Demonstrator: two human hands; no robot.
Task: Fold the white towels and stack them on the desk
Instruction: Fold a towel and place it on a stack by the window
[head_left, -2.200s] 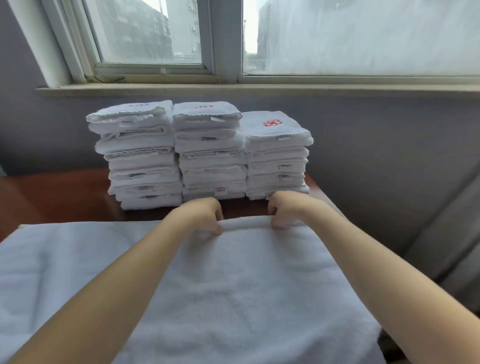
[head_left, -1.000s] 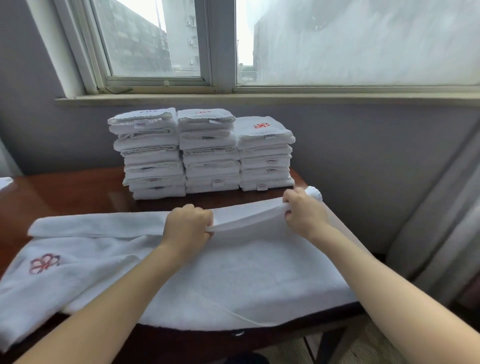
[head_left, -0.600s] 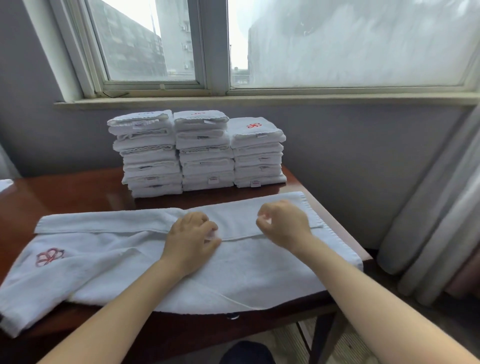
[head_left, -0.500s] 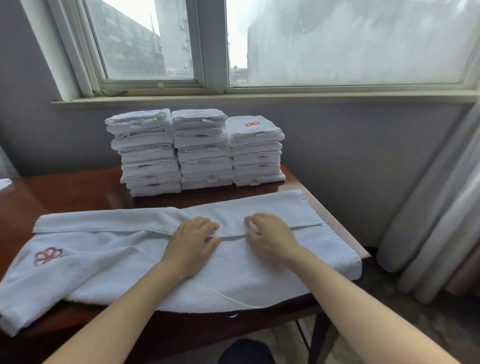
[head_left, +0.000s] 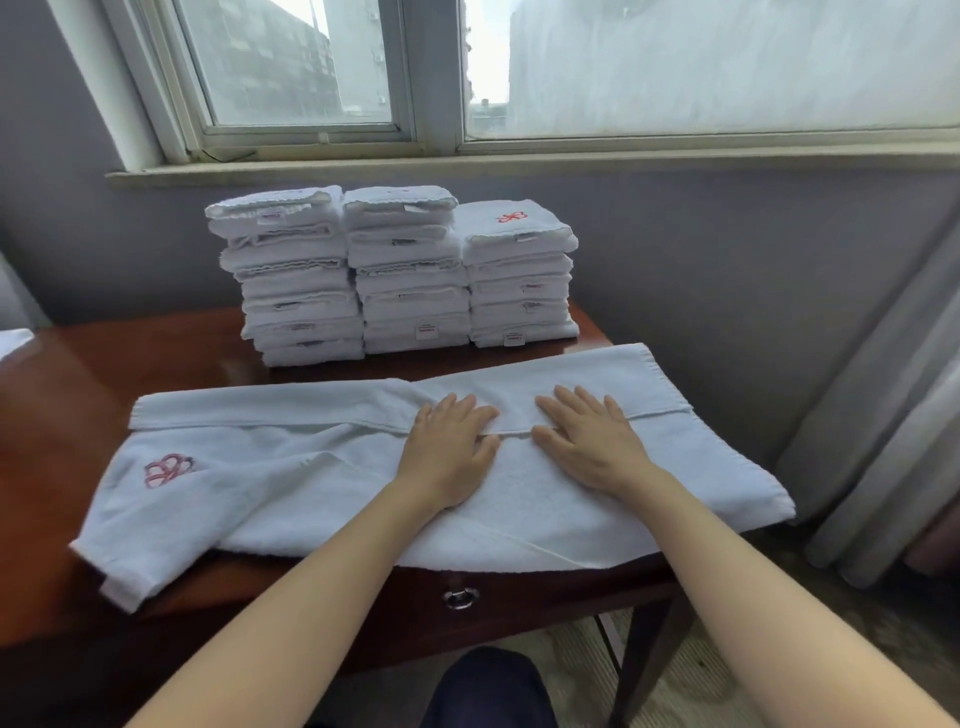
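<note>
Terry cloth, soft and limp, light I judge: the white towel (head_left: 311, 483) lies across the near side of the desk (head_left: 130, 364), far edge folded over. My left hand (head_left: 448, 449) and right hand (head_left: 589, 441) press flat on that fold, fingers straight, gripping nothing; I'd pinch the right-end corners.

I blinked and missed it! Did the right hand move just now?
Yes. The right hand drew back, away from the folded stacks, and now lies flat on the towel.
</note>
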